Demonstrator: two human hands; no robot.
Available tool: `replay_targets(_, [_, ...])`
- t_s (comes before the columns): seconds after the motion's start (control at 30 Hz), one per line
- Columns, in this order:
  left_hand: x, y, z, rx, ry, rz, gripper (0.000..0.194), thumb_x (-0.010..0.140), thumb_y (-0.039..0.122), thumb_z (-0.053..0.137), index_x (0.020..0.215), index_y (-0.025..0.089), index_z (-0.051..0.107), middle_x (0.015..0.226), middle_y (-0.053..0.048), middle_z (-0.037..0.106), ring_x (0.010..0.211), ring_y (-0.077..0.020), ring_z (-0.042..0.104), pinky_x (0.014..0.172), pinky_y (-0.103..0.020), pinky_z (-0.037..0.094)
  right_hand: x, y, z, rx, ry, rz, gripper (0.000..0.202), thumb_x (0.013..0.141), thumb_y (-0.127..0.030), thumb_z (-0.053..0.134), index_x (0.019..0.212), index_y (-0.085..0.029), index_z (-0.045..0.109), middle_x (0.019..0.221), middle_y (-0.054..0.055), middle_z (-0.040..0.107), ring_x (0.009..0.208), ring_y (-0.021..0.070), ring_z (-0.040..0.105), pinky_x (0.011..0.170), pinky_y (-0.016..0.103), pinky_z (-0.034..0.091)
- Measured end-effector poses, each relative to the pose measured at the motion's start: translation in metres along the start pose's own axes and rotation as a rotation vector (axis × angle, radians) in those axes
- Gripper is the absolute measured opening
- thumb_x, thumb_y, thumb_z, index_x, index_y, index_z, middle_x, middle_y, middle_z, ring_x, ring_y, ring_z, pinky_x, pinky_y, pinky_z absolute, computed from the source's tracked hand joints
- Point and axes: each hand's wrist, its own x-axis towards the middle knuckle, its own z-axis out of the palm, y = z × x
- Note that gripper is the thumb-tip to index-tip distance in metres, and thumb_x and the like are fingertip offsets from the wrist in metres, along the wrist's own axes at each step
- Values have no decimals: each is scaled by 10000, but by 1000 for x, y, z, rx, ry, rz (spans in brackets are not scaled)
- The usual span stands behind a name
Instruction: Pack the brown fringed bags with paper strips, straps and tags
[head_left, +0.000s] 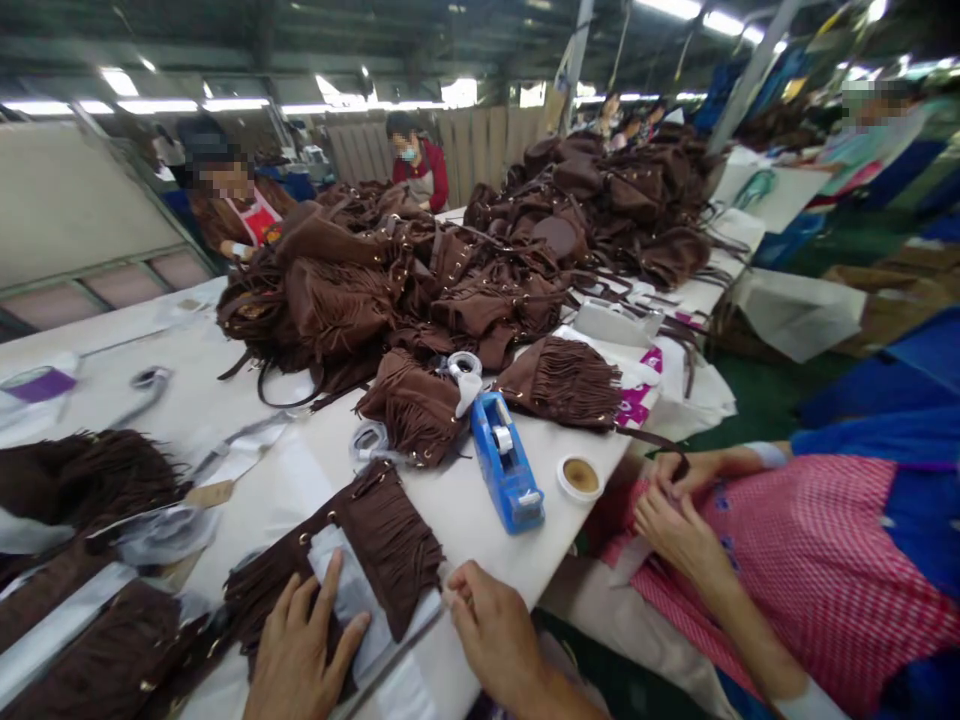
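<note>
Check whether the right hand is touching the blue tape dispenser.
Apart. The head view shows a gap of white tabletop between the right hand and the blue tape dispenser.

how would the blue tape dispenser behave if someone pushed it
The blue tape dispenser looks like rigid plastic, so it likely slides without bending. Its long body lies along the table, so tipping seems unlikely.

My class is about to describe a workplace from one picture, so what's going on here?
The person's left hand lies spread on pale wrapping against a dark brown fringed piece, while the right hand pinches something small and pale at its edge. A blue tape dispenser stands just beyond. Brown fringed goods are heaped across the table. At the right, a co-worker in a checked apron holds a dark strap.
</note>
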Motion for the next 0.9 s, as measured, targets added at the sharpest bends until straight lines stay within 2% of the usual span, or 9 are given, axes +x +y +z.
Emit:
replay_targets(0.07, [1,0,-1,-12,-20,-10,723,919,557,402,1537,221,239,1267,-121,508,1349,-365,348,1102,-563,354,2,15,1,78,-47,100,200,932,-155,458,1051,-210,609,837,9,699,804,169,670,731,238,468])
replay_targets(0.1, [2,1,-1,-17,-30,-17,718,921,550,395,1540,229,224,1277,-117,495,1357,-367,338,1107,-571,347,7,18,2,97,-61,103,235,938,-156,449,1108,-208,603,851,13,705,817,171,673,750,242,476])
replay_targets(0.23, [6,-1,-2,-17,-81,-8,719,920,517,403,1543,236,177,1367,-119,433,1382,-377,299,1110,-598,339,33,12,8,-24,-52,-10,393,890,-130,500,1279,-178,526,1117,81,661,1014,207,637,887,297,483])
replay_targets(0.3, [6,0,-1,-12,-96,6,724,918,508,410,1540,224,172,1391,-129,409,1377,-386,302,1102,-609,347,42,7,8,-118,-73,-33,402,863,-104,505,1258,-177,530,1143,87,630,1017,213,627,875,305,494])
replay_targets(0.47, [3,8,2,21,-79,-22,706,949,472,352,1546,186,105,1442,-165,350,1423,-404,228,1118,-620,311,52,1,3,-273,-164,47,248,864,-72,481,1063,-184,576,1008,68,642,843,211,649,733,300,513])
replay_targets(0.57, [1,12,3,33,-106,-32,737,950,500,341,1552,192,48,1495,-168,300,1450,-406,173,1128,-624,291,56,-3,-2,-329,-220,64,236,871,-67,476,1053,-179,575,1000,79,653,821,228,657,699,318,517])
replay_targets(0.73, [1,10,6,36,-100,-21,782,935,557,343,1552,193,29,1503,-181,285,1449,-412,174,1126,-638,280,62,-8,-9,-341,-284,61,209,857,-110,542,1057,-155,580,995,90,659,838,261,667,689,350,529])
replay_targets(0.9, [2,13,3,11,-106,-38,789,928,574,346,1552,188,57,1506,-177,279,1458,-404,155,1136,-636,261,62,-6,-11,-390,-275,0,200,843,-73,508,1017,-137,583,943,97,659,795,259,667,641,341,512])
